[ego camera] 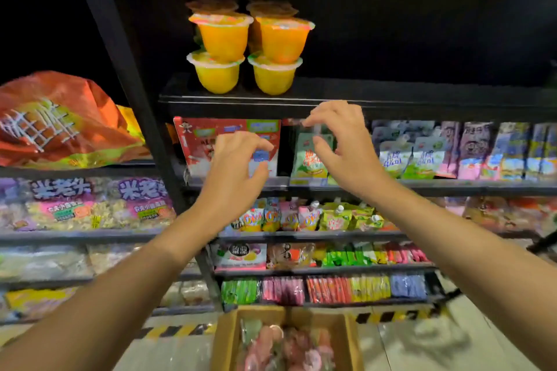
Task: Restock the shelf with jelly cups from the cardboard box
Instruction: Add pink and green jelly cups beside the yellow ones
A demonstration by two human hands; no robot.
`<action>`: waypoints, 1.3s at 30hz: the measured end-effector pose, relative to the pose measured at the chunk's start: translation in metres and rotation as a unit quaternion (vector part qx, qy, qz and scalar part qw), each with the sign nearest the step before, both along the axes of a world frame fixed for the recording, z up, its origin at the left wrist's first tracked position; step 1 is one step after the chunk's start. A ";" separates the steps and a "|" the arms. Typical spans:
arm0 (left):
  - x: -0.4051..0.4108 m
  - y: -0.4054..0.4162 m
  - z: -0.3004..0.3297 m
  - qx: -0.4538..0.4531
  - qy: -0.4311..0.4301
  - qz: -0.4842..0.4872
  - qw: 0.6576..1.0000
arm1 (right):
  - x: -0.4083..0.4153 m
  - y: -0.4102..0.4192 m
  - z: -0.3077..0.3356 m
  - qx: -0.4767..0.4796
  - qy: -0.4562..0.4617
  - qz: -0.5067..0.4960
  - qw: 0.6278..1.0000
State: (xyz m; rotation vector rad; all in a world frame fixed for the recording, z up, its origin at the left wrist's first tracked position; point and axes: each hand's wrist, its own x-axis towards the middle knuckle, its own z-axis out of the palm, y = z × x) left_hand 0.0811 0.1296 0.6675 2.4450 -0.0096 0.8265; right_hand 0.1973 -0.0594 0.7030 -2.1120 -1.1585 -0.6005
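Several orange and yellow jelly cups (250, 48) stand stacked in two columns on the black top shelf (376, 93). My left hand (238, 159) and my right hand (340, 144) are raised just below that shelf's front edge, fingers loosely curved, holding nothing. On the floor below sits the open cardboard box (229, 337), with several pink and green jelly cups (286, 346) inside.
Snack pouches and packets fill the lower shelves (422, 184). A big orange bag (60, 120) lies on the left rack. A black upright post (126, 69) divides the two racks. The top shelf is bare to the right of the cups.
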 end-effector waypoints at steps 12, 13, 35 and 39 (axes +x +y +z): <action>-0.044 -0.074 -0.129 -0.059 0.233 -0.020 0.971 | -0.049 -0.075 -0.162 -0.083 0.170 0.062 0.980; -0.051 -0.082 -0.140 -0.062 0.258 -0.012 0.964 | -0.054 -0.082 -0.183 -0.090 0.193 0.066 0.975; -0.130 -0.066 -0.571 -0.070 0.540 0.034 0.838 | -0.163 -0.095 -0.637 -0.251 0.481 -0.076 0.836; -0.142 -0.060 -0.700 -0.057 0.565 0.048 0.822 | -0.171 -0.083 -0.758 -0.263 0.506 -0.074 0.818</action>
